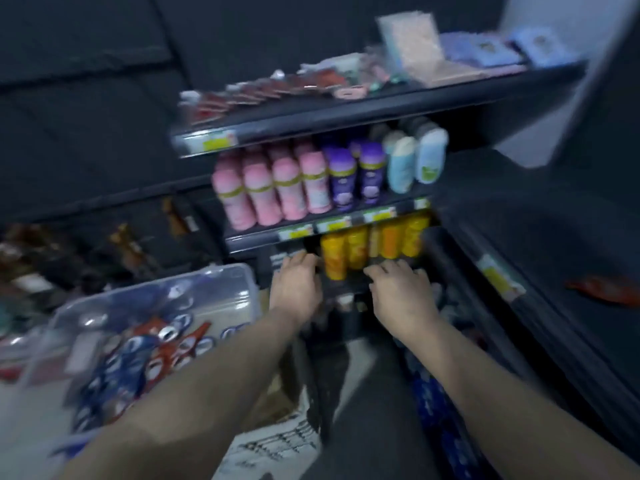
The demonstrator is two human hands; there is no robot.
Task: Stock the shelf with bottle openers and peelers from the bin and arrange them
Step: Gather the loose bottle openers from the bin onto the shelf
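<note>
Head view: the left hand (pixel 294 282) and the right hand (pixel 398 289) are laid loose-fingered and empty at the bottom shelf edge (pixel 346 289) before the yellow bottles (pixel 349 247), while the openers (pixel 166 341) are left in the clear bin (pixel 221 271) leftward, so a reach there is judged to be needed next.

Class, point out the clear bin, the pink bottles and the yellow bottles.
clear bin (pixel 221 292), head view, far wall.
pink bottles (pixel 287 192), head view, body of a front bottle.
yellow bottles (pixel 334 258), head view, leftmost bottle's body.
</note>
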